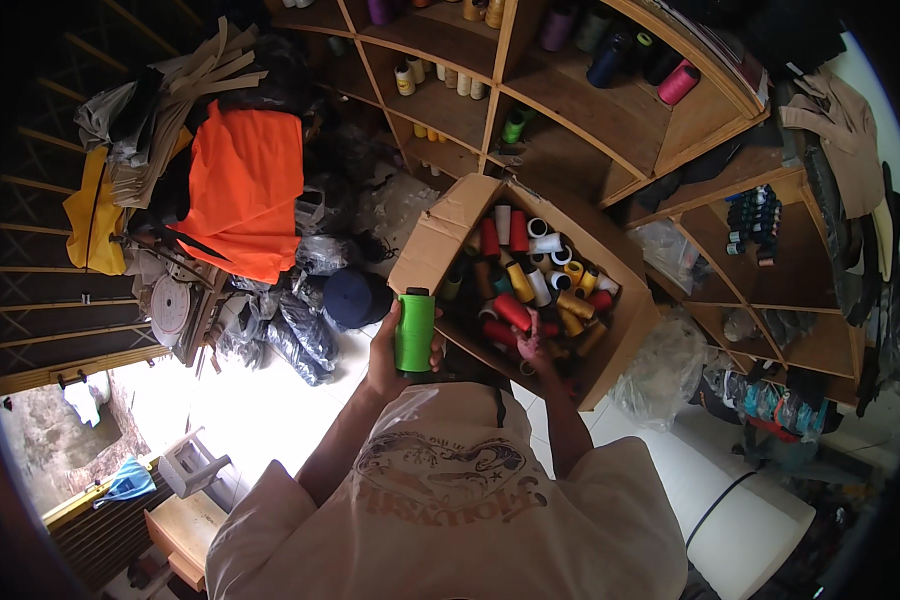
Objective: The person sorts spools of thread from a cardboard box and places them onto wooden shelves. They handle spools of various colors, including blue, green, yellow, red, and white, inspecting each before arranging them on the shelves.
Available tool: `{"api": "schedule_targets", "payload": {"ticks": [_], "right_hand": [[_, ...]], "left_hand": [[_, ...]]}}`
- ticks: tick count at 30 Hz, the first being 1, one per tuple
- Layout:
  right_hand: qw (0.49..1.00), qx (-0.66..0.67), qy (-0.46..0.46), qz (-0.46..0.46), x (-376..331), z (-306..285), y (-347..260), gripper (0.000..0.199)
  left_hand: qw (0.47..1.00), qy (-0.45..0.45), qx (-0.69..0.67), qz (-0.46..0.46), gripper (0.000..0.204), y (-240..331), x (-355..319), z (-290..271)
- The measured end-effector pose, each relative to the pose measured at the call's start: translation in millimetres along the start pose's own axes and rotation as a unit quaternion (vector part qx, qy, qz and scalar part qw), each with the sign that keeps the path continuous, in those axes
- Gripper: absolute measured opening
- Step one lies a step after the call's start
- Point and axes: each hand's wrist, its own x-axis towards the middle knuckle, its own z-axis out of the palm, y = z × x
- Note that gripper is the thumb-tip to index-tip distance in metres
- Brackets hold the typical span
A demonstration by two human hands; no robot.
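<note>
A bright green thread spool (415, 330) stands upright in my left hand (381, 356), with the thumb on its left side and fingertips showing at its right edge. To the right of it is an open cardboard box (445, 222) filled with a jumble of thread spools in red, yellow, white, brown and dark colours. My right hand (533, 345) reaches into this box. Its fingers are closed at the lower end of a red thread spool (513, 312), which lies tilted over the others. Part of the box's near side is hidden by my right forearm.
Wooden shelves (580, 115) with more spools rise beyond the box. A lower shelf unit (760, 290) and clear plastic bags (660, 370) are at the right. Orange fabric (245, 190) and dark plastic bundles (305, 330) lie left. A large white roll (755, 530) rests at lower right.
</note>
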Motion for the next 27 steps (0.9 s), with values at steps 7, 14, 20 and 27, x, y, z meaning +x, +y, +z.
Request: {"api": "schedule_targets", "payload": {"ticks": [7, 14, 20, 27], "right_hand": [[0.999, 0.041, 0.021, -0.030, -6, -58, -24, 0.048], [0.999, 0.046, -0.014, 0.013, -14, -26, 13, 0.052], [0.974, -0.208, -0.089, -0.028, -22, -28, 14, 0.063], [0.928, -0.368, -0.050, -0.003, 0, -12, -15, 0.063]], "left_hand": [[1.000, 0.001, -0.008, 0.004, 0.063, -1, 2, 2], [1.000, -0.005, 0.013, 0.000, 0.060, 0, 2, 4], [1.000, -0.005, 0.014, 0.003, 0.061, 2, 3, 1], [1.000, 0.006, 0.010, 0.002, 0.063, 0, 5, 1]]}}
